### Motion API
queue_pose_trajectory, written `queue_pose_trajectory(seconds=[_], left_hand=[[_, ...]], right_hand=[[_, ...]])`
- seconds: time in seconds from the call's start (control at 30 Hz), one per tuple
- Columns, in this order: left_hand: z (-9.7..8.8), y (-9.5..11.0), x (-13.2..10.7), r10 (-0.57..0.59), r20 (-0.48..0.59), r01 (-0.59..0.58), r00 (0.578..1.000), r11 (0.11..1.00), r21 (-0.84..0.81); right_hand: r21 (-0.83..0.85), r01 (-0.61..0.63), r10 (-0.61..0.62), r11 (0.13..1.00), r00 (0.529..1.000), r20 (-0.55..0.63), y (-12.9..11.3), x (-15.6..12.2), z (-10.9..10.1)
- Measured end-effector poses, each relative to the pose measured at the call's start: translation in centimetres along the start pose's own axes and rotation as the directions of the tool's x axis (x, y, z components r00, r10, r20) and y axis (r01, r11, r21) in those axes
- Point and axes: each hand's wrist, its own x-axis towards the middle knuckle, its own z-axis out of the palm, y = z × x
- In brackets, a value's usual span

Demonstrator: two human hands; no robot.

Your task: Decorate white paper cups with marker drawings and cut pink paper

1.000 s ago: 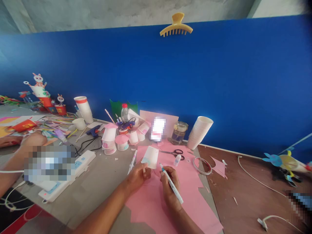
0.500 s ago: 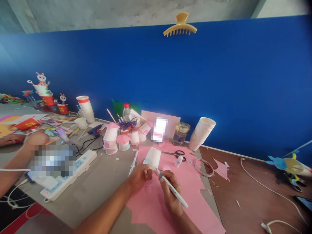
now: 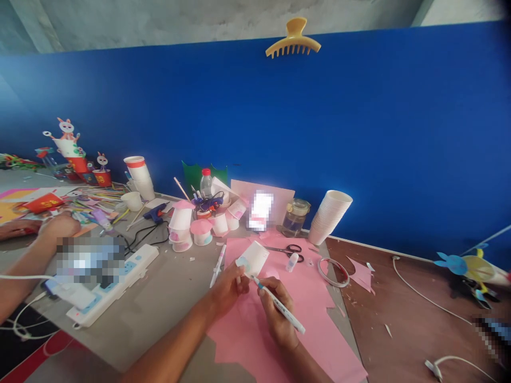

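Grey tabletop [image 3: 167, 319], near its left edge a co-worker's hand [image 3: 59, 226] resting beside coloured sticks [image 3: 99, 194], then a white power strip [image 3: 114, 284]. Toward the middle, white paper cups with pink tops [image 3: 179, 218], grouped close to the back edge. Over pink paper [image 3: 255, 340], the left hand [image 3: 227, 290], fingers closed around a white paper cup [image 3: 253, 259], and the right hand [image 3: 278, 314], fingers narrow on a white marker [image 3: 279, 307], its blue tip [image 3: 257, 282] touching the cup. Right of them, steel scissors [image 3: 285, 249], a glass jar [image 3: 294, 218] with liquid inside, and a tall stack of paper cups [image 3: 329, 217].
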Motion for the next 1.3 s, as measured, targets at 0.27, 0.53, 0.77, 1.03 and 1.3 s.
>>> queue_pose_trajectory(seconds=[0.27,0.53,0.77,1.03,1.3], left_hand=[[-0.04,-0.16,0.01,-0.01,-0.007,0.01,1.0,1.0,0.009],[-0.05,-0.23,0.14,-0.023,-0.014,0.023,1.0,1.0,0.009],[0.04,-0.25,0.02,-0.017,-0.02,0.017,1.0,1.0,0.026],[0.13,-0.14,0.18,-0.038,-0.036,0.039,0.999,0.998,0.041],[-0.4,-0.56,0.34,-0.002,-0.034,0.004,0.999,0.999,0.049]], right_hand=[[-0.02,0.007,-0.006,1.0,0.999,0.045,0.06,-0.14,-0.06],[-0.029,0.004,-0.003,1.0,0.999,0.042,-0.05,-0.04,0.06],[-0.065,0.019,-0.015,0.998,0.998,0.06,-0.61,0.08,0.19],[-0.087,0.015,-0.018,0.996,0.999,-0.033,-0.06,0.12,0.57],[-0.084,0.004,-0.003,0.996,1.0,0.007,-0.17,-0.06,0.26]])
